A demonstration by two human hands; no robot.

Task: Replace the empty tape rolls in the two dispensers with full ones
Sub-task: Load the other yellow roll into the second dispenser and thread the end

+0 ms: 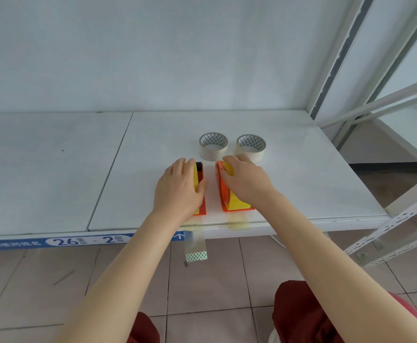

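Two orange and yellow tape dispensers stand side by side near the front edge of a white shelf (289, 184). My left hand (177, 189) lies over the left dispenser (200, 186), fingers curled around its top. My right hand (246, 180) grips the right dispenser (229, 196) in the same way. Behind them two rolls lie flat: the left roll (213, 146) and the right roll (250, 147), both whitish with patterned cores. A clear tape strip (195, 245) hangs from the left dispenser over the shelf edge. A shorter strip (238, 222) lies before the right one.
A blue label strip (78, 241) runs along the shelf's front edge. White metal rack posts (336, 65) and braces rise at the right. Below is a tiled floor (215, 280); my red-clad knees (301, 313) show at the bottom.
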